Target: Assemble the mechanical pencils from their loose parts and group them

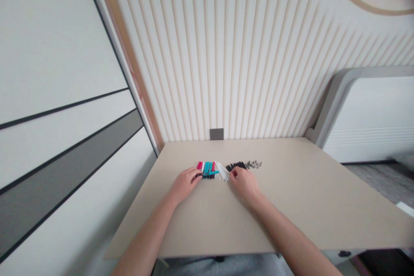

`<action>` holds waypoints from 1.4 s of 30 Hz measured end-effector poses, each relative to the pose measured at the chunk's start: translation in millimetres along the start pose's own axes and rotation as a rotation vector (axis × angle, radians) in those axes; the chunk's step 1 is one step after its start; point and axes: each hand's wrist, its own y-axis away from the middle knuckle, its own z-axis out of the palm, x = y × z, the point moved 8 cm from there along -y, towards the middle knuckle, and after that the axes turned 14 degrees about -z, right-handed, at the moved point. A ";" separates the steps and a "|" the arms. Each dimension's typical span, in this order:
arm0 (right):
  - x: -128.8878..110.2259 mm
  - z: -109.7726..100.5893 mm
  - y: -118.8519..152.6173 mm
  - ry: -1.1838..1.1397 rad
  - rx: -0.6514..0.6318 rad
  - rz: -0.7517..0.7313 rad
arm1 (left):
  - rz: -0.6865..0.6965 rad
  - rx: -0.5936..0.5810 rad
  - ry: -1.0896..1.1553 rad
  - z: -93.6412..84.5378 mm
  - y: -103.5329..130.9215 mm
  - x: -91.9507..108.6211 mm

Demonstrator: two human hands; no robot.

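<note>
My left hand (186,184) is closed on a pen barrel (211,173), teal at one end and black at the other, held crosswise above a row of pen barrels (206,166) in pink, white and teal with dark lower ends. Just right of that row lies a fan of thin white pen refills (221,171). My right hand (244,183) has its fingertips pinched together at the right side of the refills; what is between them is too small to make out. Black pen caps or grips (237,165) lie lined up behind my right hand, which partly hides them.
Small grey metallic parts (254,164) lie scattered to the right of the black pieces. All of this rests on a beige table (291,207) against a ribbed wall with a dark socket (216,134). A white panelled cabinet (64,146) stands to the left, a pale headboard (368,112) to the right.
</note>
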 end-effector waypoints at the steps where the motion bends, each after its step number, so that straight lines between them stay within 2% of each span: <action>1: -0.3 1.9 0.2 -0.004 -0.009 -0.005 | 0.000 0.001 0.000 0.1 0.0 -0.1; 10: -12.4 11.4 0.0 -0.148 0.000 -0.120 | 0.003 0.001 -0.022 0.1 0.2 0.0; 16: 0.0 -7.0 -5.5 -0.236 0.103 -0.152 | -0.041 0.097 -0.018 -7.1 -1.9 -11.2; 20: 5.7 -18.2 -10.6 -0.263 0.185 -0.263 | -0.104 0.171 -0.009 -13.9 -3.5 -24.2; 23: 3.4 -18.2 -10.9 -0.248 0.187 -0.322 | -0.117 0.193 -0.002 -15.7 -3.5 -28.5; 28: -1.3 -16.8 -8.6 -0.242 0.178 -0.344 | -0.104 0.191 0.028 -16.0 -2.8 -25.9; 36: 2.9 -17.7 -9.0 -0.236 0.190 -0.299 | -0.072 0.187 0.054 -17.0 -3.2 -22.4; 42: -2.0 -13.0 -8.5 -0.267 0.190 -0.361 | -0.051 0.141 0.053 -12.2 -3.3 -17.6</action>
